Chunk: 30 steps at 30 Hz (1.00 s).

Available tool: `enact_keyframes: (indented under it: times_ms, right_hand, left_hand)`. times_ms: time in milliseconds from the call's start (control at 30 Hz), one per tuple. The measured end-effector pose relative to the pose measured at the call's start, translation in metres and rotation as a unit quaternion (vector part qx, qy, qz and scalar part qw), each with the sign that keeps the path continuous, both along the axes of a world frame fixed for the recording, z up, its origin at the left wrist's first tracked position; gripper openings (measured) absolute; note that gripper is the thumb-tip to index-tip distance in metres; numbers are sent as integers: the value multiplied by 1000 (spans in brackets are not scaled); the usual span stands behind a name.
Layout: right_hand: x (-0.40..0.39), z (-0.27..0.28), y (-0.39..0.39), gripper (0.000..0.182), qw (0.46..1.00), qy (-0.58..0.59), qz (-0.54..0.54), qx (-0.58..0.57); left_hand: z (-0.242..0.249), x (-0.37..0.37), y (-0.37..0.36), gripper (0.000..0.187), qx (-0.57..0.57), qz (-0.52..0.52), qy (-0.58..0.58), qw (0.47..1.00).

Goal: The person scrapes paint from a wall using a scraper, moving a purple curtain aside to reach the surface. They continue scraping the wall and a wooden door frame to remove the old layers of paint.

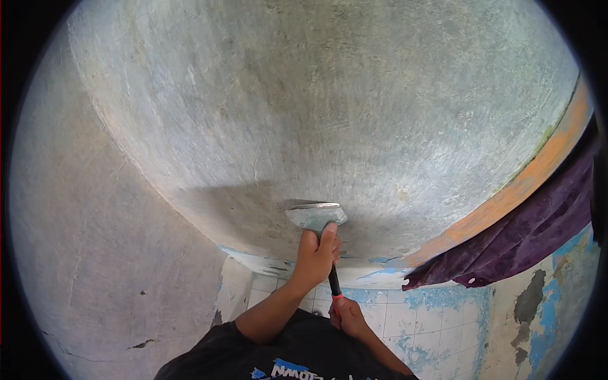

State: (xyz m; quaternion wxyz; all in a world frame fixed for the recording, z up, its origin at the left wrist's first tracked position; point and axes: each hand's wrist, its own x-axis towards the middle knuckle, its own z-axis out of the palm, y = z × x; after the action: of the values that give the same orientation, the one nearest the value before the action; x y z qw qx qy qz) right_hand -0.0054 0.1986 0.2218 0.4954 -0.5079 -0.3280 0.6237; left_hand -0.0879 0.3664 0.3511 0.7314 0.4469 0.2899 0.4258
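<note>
A long-handled scraper (316,218) is held in both of my hands, its wide metal blade up against the grey wall (342,114). Just below the blade, my left hand (315,258) is closed round the upper handle, with the thumb lying along it. My right hand (348,315) grips the lower end, where the black shaft meets a red part. The wall around the blade is scuffed and streaked, and a shadow falls on it to the left of the blade.
Another bare wall (139,253) meets this one at a corner on the left. A purple cloth (519,234) hangs at the right beside an orange painted strip (506,190). White tiles (437,320) with blue paint marks lie below, near a peeling blue surface (548,316).
</note>
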Motion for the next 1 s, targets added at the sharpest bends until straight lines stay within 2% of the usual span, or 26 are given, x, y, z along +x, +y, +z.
enact_keyframes:
  times_ms: [100,200,300,367,400,467,533,633,767,900,1000]
  right_hand:
    - [2,14,4,49,999,-22,-18,-19]
    - [-4,22,10,46,1000,-9,-15,11]
    - [-3,7,3,45,1000,-15,-6,-9]
    - [-1,11,2,49,1000,-26,-6,-9]
    - [0,15,0,51,999,-30,-5,-13]
    - [1,25,3,45,1000,-15,-12,23]
    - [2,57,9,41,996,-40,-3,76]
    - [-1,95,15,43,992,16,-4,127]
    - [-8,126,32,44,947,159,34,278]
    - [-35,155,48,45,937,266,34,226]
    - [-62,151,51,44,935,290,57,198]
  left_hand:
    - [8,-3,5,29,65,0,26,998]
    - [14,-5,7,30,61,0,23,998]
    - [-6,-9,5,30,59,0,33,998]
    - [-6,-9,3,32,36,0,16,999]
    - [-3,-8,2,32,20,0,8,1000]
    - [12,-13,5,31,52,-23,-14,998]
    - [40,-19,10,30,79,-45,-42,995]
    - [86,-29,23,28,104,-101,-91,985]
    - [139,-34,43,27,115,-197,-163,960]
    - [179,-42,50,28,95,-228,-169,954]
    - [168,-57,55,29,61,-218,-150,962]
